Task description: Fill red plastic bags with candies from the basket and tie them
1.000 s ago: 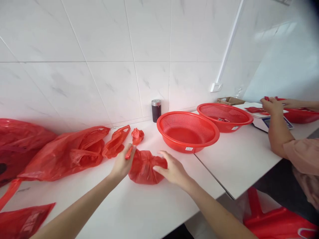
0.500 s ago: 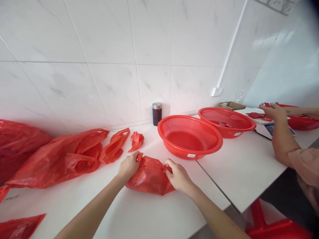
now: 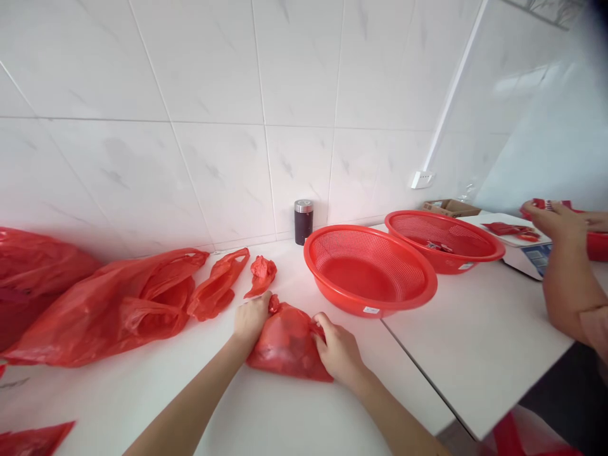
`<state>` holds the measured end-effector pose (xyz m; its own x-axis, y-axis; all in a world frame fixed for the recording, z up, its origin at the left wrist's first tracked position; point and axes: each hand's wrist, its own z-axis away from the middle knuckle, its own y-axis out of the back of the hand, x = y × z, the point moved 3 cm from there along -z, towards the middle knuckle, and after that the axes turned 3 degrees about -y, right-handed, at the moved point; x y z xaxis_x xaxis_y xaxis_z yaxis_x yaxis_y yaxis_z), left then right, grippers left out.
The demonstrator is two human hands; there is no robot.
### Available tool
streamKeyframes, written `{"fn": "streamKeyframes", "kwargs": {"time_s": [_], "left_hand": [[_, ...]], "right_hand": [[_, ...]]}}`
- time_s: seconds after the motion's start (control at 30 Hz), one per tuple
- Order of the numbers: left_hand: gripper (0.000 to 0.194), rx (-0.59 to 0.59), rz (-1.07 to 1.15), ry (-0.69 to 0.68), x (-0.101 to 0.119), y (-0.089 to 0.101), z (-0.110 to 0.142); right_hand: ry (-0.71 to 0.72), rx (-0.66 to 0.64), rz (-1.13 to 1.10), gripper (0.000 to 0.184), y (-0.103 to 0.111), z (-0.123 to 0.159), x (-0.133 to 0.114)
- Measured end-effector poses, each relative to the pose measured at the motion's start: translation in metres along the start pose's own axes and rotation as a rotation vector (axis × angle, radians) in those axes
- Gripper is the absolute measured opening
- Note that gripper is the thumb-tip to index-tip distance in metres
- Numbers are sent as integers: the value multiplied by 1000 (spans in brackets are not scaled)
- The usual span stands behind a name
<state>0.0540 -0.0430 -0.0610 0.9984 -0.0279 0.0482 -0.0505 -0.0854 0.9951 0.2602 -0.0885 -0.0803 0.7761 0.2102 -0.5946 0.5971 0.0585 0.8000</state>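
A filled red plastic bag [image 3: 291, 345] rests on the white table [image 3: 256, 418] in front of me, with dark shapes showing faintly through it. My left hand [image 3: 251, 318] is closed around the gathered plastic at its upper left corner, and a bunched tuft sticks out past the fingers. At the upper right side, my right hand [image 3: 337, 345] pinches another part of the same bag between thumb and fingers. Just behind the left hand lies a crumpled red bag [image 3: 263, 274].
Left are a flat red bag [image 3: 218, 285] and larger red bags [image 3: 114, 304]. A dark tumbler [image 3: 303, 223] stands by the wall. Two red baskets, near [image 3: 370, 269] and far [image 3: 441, 240], sit right. Beyond, a co-worker's hand [image 3: 558, 221] holds a red packet near a scale [image 3: 525, 253].
The bag's front has slumped flatter and wider between my hands, which keep their grip. My view has shifted slightly left. The co-worker's hands have lifted the packet away from the scale.
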Motion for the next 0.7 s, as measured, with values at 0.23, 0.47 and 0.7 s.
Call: {"fn": "streamKeyframes", "kwargs": {"time_s": [0.23,0.47,0.7], "left_hand": [[24,71,-2,-85,-3,2,14],[16,121,85,-91,-6,-3,26],[26,292,366,-79,5,23,45]], "right_hand": [[66,-74,30,20,5,19,-5],[130,-45,13,21,4,44,-9],[221,-4,-200,44,14,54,-9]]}}
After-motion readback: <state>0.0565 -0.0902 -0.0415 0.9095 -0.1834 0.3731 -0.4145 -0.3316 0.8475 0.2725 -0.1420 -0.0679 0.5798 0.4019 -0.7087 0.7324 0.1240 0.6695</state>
